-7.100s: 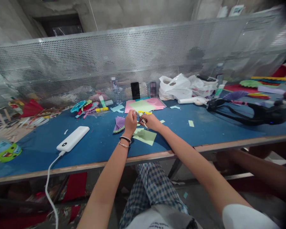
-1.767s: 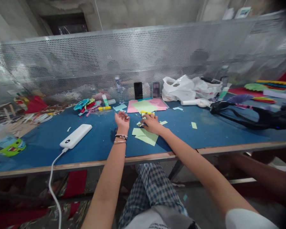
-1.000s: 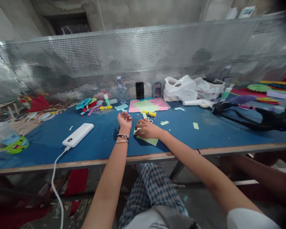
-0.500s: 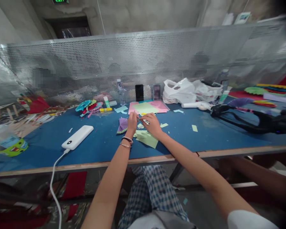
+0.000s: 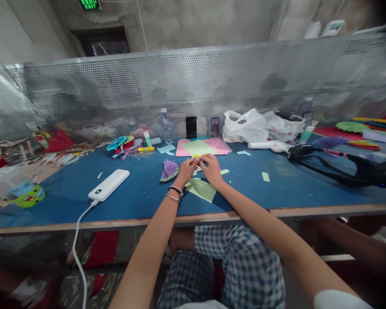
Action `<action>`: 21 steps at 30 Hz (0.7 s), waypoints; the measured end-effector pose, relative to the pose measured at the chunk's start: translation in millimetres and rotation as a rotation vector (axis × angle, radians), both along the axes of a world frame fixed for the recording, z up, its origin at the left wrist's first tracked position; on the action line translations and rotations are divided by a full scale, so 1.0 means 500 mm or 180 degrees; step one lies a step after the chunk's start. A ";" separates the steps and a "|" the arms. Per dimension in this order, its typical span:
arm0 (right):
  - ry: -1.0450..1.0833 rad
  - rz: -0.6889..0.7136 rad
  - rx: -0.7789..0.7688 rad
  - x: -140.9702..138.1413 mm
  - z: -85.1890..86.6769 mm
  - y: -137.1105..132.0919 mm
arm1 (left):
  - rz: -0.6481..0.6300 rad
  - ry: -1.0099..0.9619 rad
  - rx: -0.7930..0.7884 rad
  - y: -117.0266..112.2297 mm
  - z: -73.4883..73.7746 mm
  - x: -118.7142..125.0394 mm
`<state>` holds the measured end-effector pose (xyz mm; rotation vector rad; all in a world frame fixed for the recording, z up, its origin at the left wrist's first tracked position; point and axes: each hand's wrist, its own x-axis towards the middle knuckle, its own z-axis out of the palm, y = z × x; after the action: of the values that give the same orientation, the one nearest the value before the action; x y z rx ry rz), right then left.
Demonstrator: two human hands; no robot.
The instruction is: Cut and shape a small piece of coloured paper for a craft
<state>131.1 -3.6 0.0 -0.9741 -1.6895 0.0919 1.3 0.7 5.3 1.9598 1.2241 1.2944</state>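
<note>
My left hand (image 5: 187, 171) and my right hand (image 5: 212, 169) meet above the blue table, fingertips pinched together. Whatever lies between them is too small and covered to make out. Just below the fingers shows a bit of a white object (image 5: 198, 169), partly hidden. To the left of my left hand lies a purple pleated paper fan (image 5: 169, 171) with a green and dark edge. A light green paper sheet (image 5: 202, 190), creased, rests under my wrists. Beyond the fingers are stacked pink sheets (image 5: 223, 148) with a green sheet (image 5: 199, 147) on top.
A white power bank (image 5: 109, 185) with a cable lies at left. Glue sticks (image 5: 146, 149), a water bottle (image 5: 167, 128) and a black phone (image 5: 191, 127) stand along the back. White plastic bags (image 5: 246, 124) and a black strapped device (image 5: 341, 169) occupy the right side.
My hands have drawn closer, fingertips now meeting. The white, dark-lettered item seen at my right hand is now mostly hidden. The view has shifted slightly, and my legs have moved.
</note>
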 end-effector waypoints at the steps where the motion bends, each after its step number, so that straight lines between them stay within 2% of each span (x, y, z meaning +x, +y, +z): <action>1: 0.0013 0.0008 -0.0013 0.000 -0.001 0.001 | -0.0003 0.0013 0.0012 0.000 0.000 -0.001; 10: 0.0097 0.0132 -0.0199 0.000 0.006 -0.003 | 0.0111 0.0093 0.0077 -0.003 -0.001 0.002; 15: 0.0347 0.0375 -0.0471 -0.001 0.008 -0.001 | 0.0341 0.0182 0.0204 -0.005 -0.002 0.006; 18: 0.0645 0.0619 -0.0740 0.012 0.009 0.026 | 0.0352 0.0112 0.0239 -0.011 -0.002 0.012; 21: 0.0924 0.0536 -0.1043 0.040 0.014 0.093 | 0.0278 0.0034 0.0208 -0.022 -0.007 0.028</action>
<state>151.3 43.0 6.9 -1.0002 -1.5088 0.6094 15.1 -10.4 1.8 1.9806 1.3010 1.3851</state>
